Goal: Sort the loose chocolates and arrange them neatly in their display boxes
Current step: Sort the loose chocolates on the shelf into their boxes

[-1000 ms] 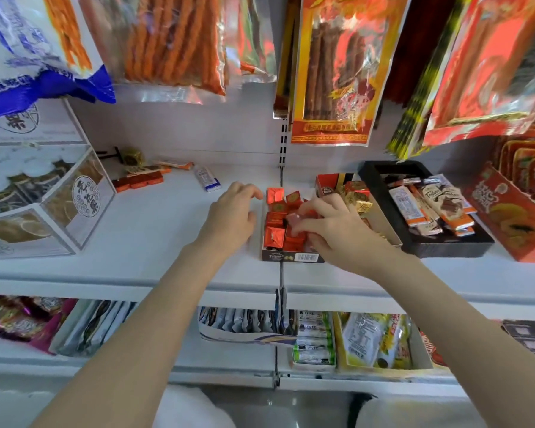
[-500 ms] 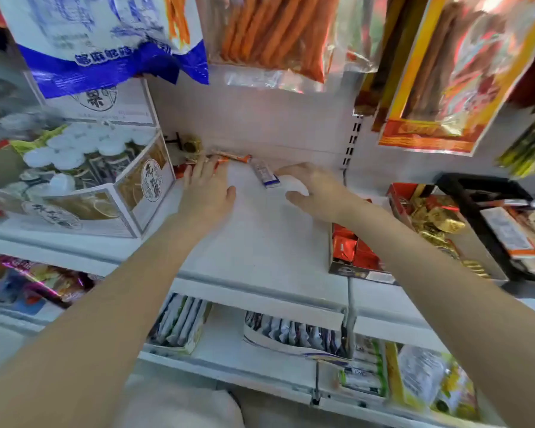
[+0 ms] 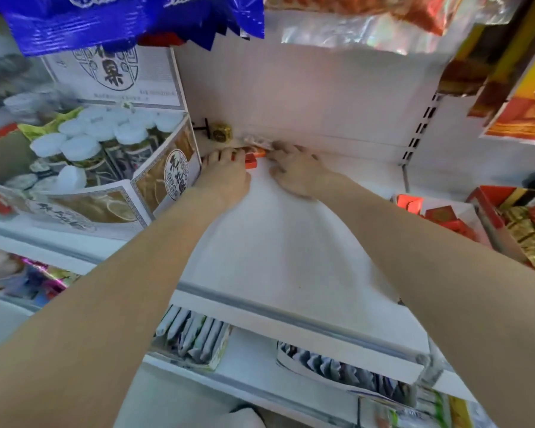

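Two hands, head view: both reach to the back of the white shelf (image 3: 291,242); left hand (image 3: 224,177) lies with fingers stretched over red loose chocolates (image 3: 250,159), right hand (image 3: 297,171) is just beside, fingertips at a small wrapped piece (image 3: 257,143)
Grip: left looks flat and holding nothing; right — blurred, cannot tell whether it pinches anything
Gold chocolate (image 3: 220,132): sits apart in the back corner (easy to miss)
Display boxes (image 3: 445,217): well off to the right, so a loose handful may spill on the way
Risk at left: tea carton (image 3: 155,183) touches the wrist — a sweep could nudge it
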The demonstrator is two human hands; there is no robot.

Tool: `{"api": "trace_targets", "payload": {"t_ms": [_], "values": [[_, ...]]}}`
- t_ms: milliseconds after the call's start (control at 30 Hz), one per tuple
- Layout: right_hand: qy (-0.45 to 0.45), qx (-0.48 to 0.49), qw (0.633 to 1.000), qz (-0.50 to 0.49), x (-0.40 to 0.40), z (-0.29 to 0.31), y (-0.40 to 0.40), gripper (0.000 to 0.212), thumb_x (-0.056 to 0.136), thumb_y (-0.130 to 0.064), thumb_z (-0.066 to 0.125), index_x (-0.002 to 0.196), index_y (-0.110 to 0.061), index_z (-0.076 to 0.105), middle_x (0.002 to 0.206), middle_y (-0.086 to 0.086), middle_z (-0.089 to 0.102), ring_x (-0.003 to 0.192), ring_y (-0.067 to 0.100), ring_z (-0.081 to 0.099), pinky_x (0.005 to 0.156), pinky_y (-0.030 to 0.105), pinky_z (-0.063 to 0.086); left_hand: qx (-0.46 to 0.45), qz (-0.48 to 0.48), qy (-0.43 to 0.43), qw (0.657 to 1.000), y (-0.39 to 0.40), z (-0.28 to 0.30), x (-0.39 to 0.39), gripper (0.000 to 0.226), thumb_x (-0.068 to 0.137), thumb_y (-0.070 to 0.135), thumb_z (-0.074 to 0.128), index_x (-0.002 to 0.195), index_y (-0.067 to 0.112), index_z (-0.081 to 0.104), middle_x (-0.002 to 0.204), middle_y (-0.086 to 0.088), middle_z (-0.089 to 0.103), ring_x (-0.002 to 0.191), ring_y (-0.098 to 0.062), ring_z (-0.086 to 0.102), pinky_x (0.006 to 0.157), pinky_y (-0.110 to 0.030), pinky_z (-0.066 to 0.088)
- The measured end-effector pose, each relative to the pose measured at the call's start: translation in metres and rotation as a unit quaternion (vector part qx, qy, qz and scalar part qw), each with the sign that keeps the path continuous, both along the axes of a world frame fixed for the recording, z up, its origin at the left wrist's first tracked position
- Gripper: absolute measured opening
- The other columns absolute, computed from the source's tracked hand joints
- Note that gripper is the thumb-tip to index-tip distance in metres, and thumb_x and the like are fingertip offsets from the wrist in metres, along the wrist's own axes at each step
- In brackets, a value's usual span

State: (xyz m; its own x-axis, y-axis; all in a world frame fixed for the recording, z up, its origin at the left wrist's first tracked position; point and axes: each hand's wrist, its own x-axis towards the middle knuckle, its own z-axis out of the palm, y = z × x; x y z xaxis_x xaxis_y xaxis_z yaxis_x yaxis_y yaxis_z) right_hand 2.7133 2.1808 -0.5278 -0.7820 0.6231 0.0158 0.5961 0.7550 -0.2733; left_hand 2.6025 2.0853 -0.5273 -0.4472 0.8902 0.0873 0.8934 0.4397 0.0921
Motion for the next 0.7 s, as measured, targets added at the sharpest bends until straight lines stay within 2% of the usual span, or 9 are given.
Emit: {"api": "trace_targets", "payload": {"t_ms": [100,267,400,467,567,633,700], "values": [[0.026,0.0,0.999,-0.022,0.014,0.003,-0.007,0.046,0.092,-0.023,0.039,0.138,-0.023,0.036,0.15,-0.003,0.023,0.133,0.03,0.025,0.107,0.04,0.024,0.012,-0.025,0.02,0.999,-0.012,0.001,0.01,0.047,0.092,0.017,0.038,0.138,0.007,0.03,0.138,-0.018,0.035,0.124,-0.035,0.031,0.105,-0.041,0.027],[0.067,-0.031,0.995,-0.063,0.045,0.006,-0.036,0.039,0.087,-0.012,0.043,0.126,-0.016,0.049,0.14,0.001,0.033,0.123,0.032,0.032,0.101,0.037,0.028,0.042,-0.077,0.004,0.996,-0.046,0.0,0.04,0.046,0.092,0.013,0.039,0.138,0.01,0.032,0.134,-0.015,0.037,0.117,-0.033,0.032,0.1,-0.038,0.028],[0.125,-0.04,0.987,-0.091,0.073,0.006,-0.064,0.031,0.08,0.0,0.044,0.107,-0.009,0.057,0.125,0.011,0.043,0.112,0.032,0.043,0.095,0.037,0.035,0.053,-0.106,-0.033,0.992,-0.081,0.007,0.062,0.04,0.092,0.022,0.043,0.131,0.013,0.042,0.126,-0.01,0.04,0.114,-0.029,0.033,0.099,-0.036,0.031],[0.165,-0.051,0.981,-0.092,0.086,0.005,-0.075,0.03,0.076,0.007,0.044,0.103,-0.002,0.055,0.116,0.018,0.045,0.105,0.036,0.049,0.089,0.037,0.041,0.047,-0.111,-0.069,0.99,-0.096,0.011,0.067,0.038,0.09,0.029,0.05,0.126,0.017,0.045,0.121,-0.008,0.041,0.116,-0.027,0.032,0.1,-0.035,0.031],[0.21,-0.056,0.97,-0.112,0.102,0.009,-0.087,0.036,0.076,0.008,0.049,0.112,0.0,0.048,0.119,0.019,0.04,0.102,0.036,0.05,0.082,0.028,0.038,0.026,-0.118,-0.11,0.987,-0.113,0.017,0.073,0.034,0.086,0.032,0.057,0.115,0.017,0.049,0.121,-0.006,0.038,0.119,-0.024,0.028,0.104,-0.034,0.029],[0.166,-0.065,0.973,-0.15,0.108,0.014,-0.09,0.044,0.081,-0.002,0.055,0.123,-0.003,0.042,0.125,0.018,0.038,0.109,0.035,0.047,0.089,0.032,0.039,0.016,-0.116,-0.148,0.982,-0.118,0.024,0.076,0.028,0.084,0.028,0.06,0.106,0.013,0.05,0.122,-0.005,0.037,0.118,-0.021,0.031,0.101,-0.031,0.03],[0.086,-0.051,0.981,-0.166,0.113,0.02,-0.089,0.043,0.083,-0.008,0.055,0.123,-0.006,0.04,0.121,0.02,0.045,0.11,0.037,0.047,0.086,0.036,0.041,-0.004,-0.106,-0.174,0.979,-0.116,0.031,0.079,0.023,0.083,0.025,0.062,0.098,0.013,0.048,0.115,-0.004,0.042,0.111,-0.022,0.041,0.089,-0.027,0.035]]}}
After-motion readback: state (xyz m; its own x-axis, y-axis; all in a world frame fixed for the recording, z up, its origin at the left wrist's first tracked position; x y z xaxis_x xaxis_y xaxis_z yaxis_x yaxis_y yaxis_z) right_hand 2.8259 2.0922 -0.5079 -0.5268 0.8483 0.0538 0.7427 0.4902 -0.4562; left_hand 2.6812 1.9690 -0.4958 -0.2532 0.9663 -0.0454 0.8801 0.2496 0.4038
